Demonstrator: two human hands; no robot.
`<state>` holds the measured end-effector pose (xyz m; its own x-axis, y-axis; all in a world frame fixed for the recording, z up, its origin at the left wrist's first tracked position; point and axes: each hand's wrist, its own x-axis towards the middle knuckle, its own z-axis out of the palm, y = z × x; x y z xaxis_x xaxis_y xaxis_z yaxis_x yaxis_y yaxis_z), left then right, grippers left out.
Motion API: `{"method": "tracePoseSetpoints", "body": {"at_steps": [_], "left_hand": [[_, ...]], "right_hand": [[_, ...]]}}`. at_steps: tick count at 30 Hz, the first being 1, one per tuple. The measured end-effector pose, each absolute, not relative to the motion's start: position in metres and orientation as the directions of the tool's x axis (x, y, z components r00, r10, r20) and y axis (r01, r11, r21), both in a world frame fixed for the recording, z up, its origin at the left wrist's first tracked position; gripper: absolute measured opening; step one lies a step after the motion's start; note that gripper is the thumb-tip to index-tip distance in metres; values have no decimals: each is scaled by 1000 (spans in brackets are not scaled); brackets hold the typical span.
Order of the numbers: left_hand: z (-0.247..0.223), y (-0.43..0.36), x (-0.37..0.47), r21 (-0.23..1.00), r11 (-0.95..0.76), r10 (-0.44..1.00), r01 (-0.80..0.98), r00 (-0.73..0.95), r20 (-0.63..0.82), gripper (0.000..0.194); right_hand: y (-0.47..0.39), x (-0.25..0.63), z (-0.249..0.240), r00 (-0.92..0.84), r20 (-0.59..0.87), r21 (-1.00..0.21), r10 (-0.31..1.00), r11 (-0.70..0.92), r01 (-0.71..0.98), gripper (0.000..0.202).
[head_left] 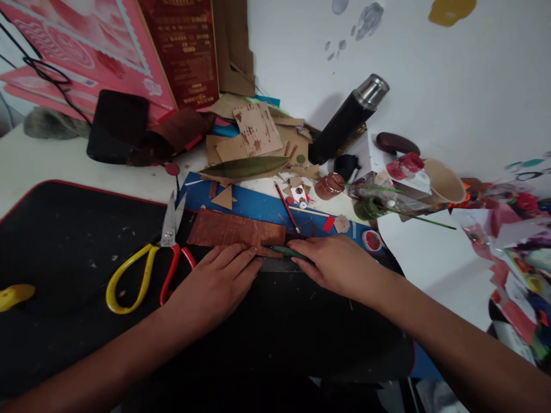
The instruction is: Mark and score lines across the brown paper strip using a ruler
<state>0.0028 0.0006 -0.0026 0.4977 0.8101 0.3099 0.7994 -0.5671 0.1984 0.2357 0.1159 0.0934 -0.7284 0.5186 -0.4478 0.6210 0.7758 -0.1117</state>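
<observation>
A brown-painted rectangular sheet lies on the black mat, with a narrow strip along its near right edge. My left hand presses down on the sheet's near edge, its fingers stretched out flat. In my right hand is a slim dark green tool that looks like a craft knife, pinched between thumb and fingers. It points left, low over the sheet; its tip is too small to make out. Beneath the tool, a clear flat strip, perhaps a ruler, runs along the sheet's near side.
Scissors with yellow and red handles lie open left of my left hand. A red pencil, cardboard scraps and a long green leaf shape lie beyond the sheet. Paint jars and a black thermos stand back right.
</observation>
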Motion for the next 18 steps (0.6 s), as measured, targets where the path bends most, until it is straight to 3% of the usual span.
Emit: {"method": "tracePoseSetpoints", "body": {"at_steps": [7, 18], "left_hand": [[-1, 2, 3, 212, -575, 801, 790, 491, 343, 29], [-2, 2, 2, 219, -569, 810, 793, 494, 315, 29]], "right_hand": [[121, 215, 111, -698, -521, 19, 492, 824, 567, 17], [127, 197, 123, -674, -574, 97, 466, 856, 508, 15]]}}
